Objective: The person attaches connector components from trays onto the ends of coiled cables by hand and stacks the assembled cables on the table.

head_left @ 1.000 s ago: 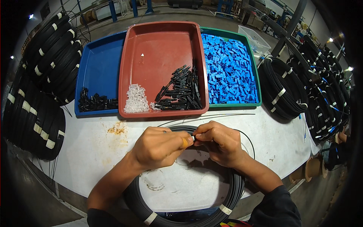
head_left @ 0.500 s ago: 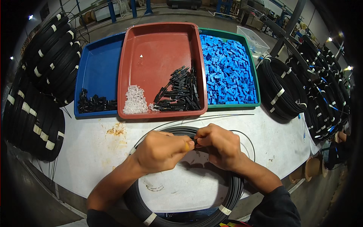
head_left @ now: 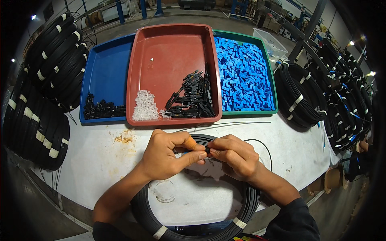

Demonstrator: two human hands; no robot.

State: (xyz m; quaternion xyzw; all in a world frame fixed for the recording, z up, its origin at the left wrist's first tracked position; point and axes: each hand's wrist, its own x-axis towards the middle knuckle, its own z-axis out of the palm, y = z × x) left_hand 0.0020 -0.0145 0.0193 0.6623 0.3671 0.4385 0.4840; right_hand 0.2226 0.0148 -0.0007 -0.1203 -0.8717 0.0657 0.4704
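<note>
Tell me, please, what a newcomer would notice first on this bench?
Probably the three trays at the back: the red tray in the middle, a green tray heaped with blue parts to its right, a blue tray to its left. In front, both hands pinch a small black part above a cable coil.

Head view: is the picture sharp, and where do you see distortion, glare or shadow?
Head view: sharp at the centre, on both hands and the red tray; the white table edge and trays bend toward the rim; corners are black; small lamps flare at the upper left and right; soft shadows lie under the left hand and right hand.
</note>
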